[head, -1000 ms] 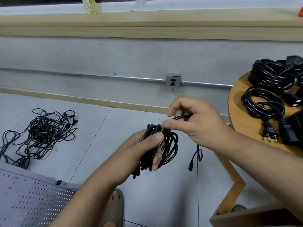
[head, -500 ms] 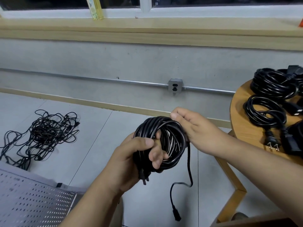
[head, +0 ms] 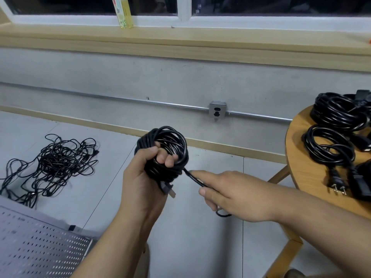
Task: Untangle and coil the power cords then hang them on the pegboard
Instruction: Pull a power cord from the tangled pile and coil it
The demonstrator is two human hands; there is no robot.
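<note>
**A:** What fills the head view?

**B:** One glossy black rubber-sheathed power cord, wound into a round coil and held above the smooth grey tiled floor. The left grip is clamped around its strands. A grey two-pronged plug pokes out below.

**A:** And the other grip?

**B:** The right grip pinches the cord's loose tail just beside the coil.

**A:** Elsewhere?

**B:** One thin black tangle lies on the floor, near one perforated metal pegboard. A round wooden table carries two clear coils, a far coil and a near coil.
</note>
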